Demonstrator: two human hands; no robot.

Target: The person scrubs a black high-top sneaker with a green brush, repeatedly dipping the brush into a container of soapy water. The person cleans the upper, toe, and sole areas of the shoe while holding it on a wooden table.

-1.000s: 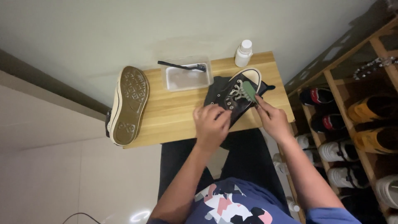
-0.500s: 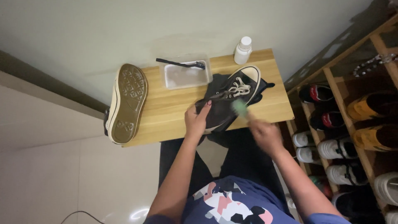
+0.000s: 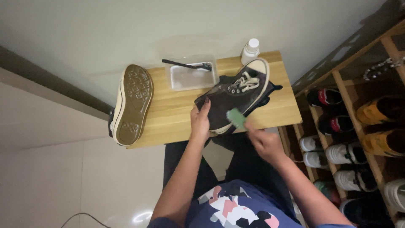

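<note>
Dark canvas high-top sneaker [image 3: 232, 95], probably light and soft-sided, is propped on the wooden table [image 3: 173, 116], gripped at its heel by the left hand [image 3: 200, 122]; the right hand [image 3: 262, 143] is closed around a green brush [image 3: 236, 118].

Pale wall [image 3: 105, 29], glossy floor [image 3: 63, 181], wooden table [image 3: 173, 114], shoe rack [image 3: 354, 84] right.

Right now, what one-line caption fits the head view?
Left hand steadies a dark sneaker on a wooden table while the right hand holds a green brush against its side.
</note>
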